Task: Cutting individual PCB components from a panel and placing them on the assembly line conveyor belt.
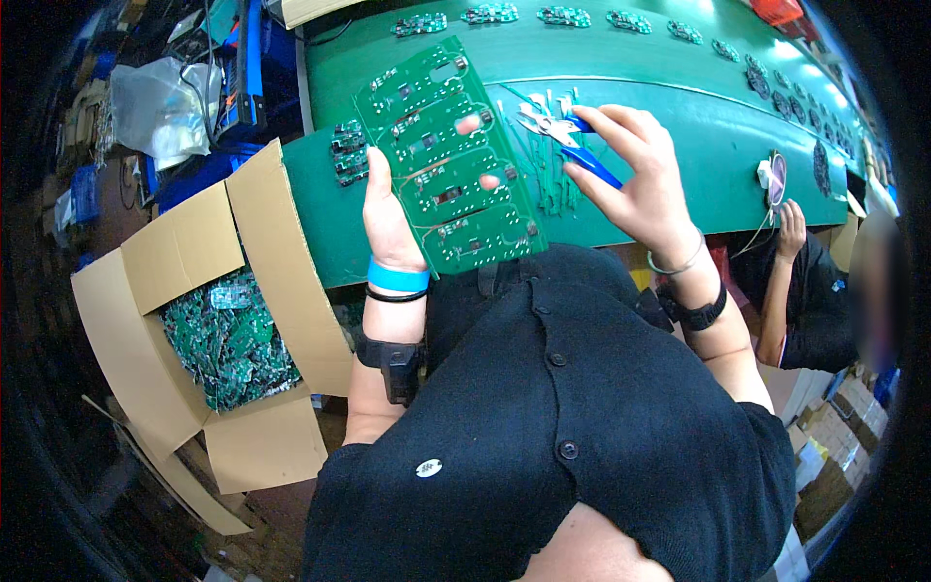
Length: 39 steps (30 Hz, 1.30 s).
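My left hand (390,218) is closed on the edge of a green circuit board panel (451,160), thumb along its near left side. Two fingertips show through slots in the panel. The panel is tilted above the table and carries several board sections with small parts. In my right hand (642,184) is a pair of blue-handled cutters (580,150), jaws pointing left toward the panel's right edge, apart from it. Beneath the cutters lie thin green board strips (558,189). Left of the panel is a small stack of populated circuit boards (349,153).
A cardboard box (189,238) full of green circuit boards stands open at the left. Along the far side of the green table (339,73) runs a row of small boards (564,16). At the right, a co-worker's hand (791,231) is near a white and purple object (774,181).
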### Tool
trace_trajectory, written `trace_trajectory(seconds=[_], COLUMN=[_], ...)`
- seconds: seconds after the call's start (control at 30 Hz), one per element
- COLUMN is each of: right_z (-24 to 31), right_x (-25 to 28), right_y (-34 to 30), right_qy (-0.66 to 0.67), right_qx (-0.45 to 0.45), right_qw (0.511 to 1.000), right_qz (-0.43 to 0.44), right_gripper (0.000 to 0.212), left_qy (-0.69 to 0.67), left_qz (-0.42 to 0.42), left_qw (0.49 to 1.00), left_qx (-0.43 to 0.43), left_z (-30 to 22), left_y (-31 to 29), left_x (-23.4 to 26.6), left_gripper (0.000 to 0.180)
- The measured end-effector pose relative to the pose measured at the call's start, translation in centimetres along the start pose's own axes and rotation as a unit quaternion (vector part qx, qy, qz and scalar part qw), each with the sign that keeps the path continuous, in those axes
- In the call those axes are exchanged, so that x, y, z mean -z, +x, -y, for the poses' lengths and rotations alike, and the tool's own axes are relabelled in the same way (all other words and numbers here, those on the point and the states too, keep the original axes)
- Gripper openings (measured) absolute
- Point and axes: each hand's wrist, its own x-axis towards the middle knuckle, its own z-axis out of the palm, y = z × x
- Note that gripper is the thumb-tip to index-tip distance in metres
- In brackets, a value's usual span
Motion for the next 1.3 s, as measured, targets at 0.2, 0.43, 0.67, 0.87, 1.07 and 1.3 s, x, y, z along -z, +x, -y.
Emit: trace_trajectory(seconds=[0.2,0.43,0.67,0.87,1.07,1.3], right_z=[2.6,3.1,3.3,3.4,3.3,3.3], right_x=[0.6,0.1,0.0,0.1,-0.1,-0.1], right_y=[0.1,0.6,0.5,0.7,0.7,0.6], right_qy=[-0.014,-0.072,-0.081,-0.077,-0.089,-0.057], right_qx=[0.05,0.072,0.073,0.067,0.089,0.091], right_qw=[0.995,0.99,0.989,0.989,0.989,0.991], right_qz=[0.09,0.095,0.101,0.111,0.083,0.074], right_gripper=[0.048,0.048,0.047,0.051,0.051,0.049], left_qy=[0.193,0.259,0.312,0.27,0.271,0.253], left_qz=[-0.154,-0.126,-0.136,-0.125,-0.119,-0.155], left_qw=[0.967,0.954,0.936,0.95,0.951,0.952], left_qx=[-0.064,-0.083,-0.084,-0.089,-0.084,-0.067], left_z=[0.4,0.6,0.6,0.3,0.3,0.1], left_y=[0.9,1.2,1.2,1.2,1.2,0.6], left_x=[-2.6,-2.9,-3.0,-3.1,-3.2,-3.2], left_gripper=[0.062,0.056,0.063,0.057,0.058,0.067])
